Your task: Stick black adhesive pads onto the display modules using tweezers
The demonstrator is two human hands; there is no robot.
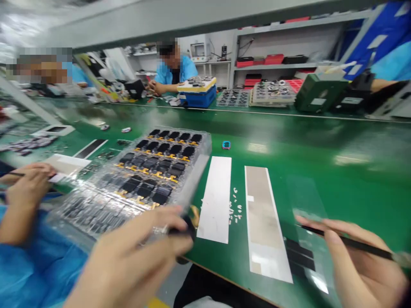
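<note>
My left hand, blurred, pinches a small dark screen module whose orange flex tail sticks out to the right. Just behind it lies a clear plastic tray with rows of black screen modules on orange flex cables. My right hand grips black tweezers, tips pointing left. Between the hands lie a white strip and a beige-and-white sticker sheet, with tiny white bits between them. Beside my right hand are a clear film and black strips.
A co-worker's hands are at the left, by another sheet. A small blue-and-pink part lies behind the white strip. Along the back stand a blue box, parts trays and a green box. A person sits opposite.
</note>
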